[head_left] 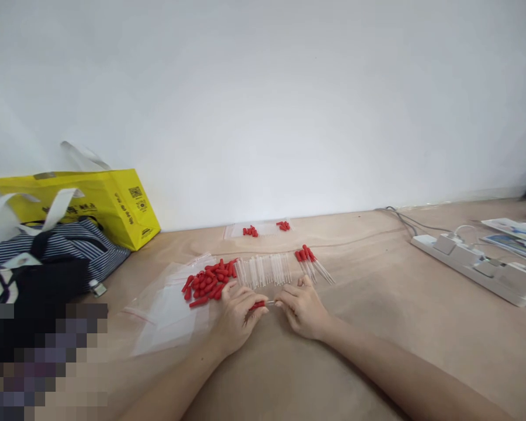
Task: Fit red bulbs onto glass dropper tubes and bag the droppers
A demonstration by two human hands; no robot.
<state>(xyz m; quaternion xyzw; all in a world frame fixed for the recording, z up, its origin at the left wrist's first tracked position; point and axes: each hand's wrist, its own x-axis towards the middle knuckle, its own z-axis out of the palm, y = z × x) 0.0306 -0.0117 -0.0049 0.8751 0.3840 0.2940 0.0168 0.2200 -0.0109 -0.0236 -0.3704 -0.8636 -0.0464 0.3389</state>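
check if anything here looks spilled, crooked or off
Nothing looks clearly spilled or damaged. The untidiest spot is the pile of red bulbs, jumbled in all directions, with clear plastic bags overlapping at uneven angles; both stand out against the thin tubes lined up alongside.

On the table (377,286), bulbs (208,282) lie partly on plastic bags (161,328), left of the tubes (263,271), droppers (314,264) right; farther right, a power strip (458,267); left, by the far edge, a shopping bag (127,204).
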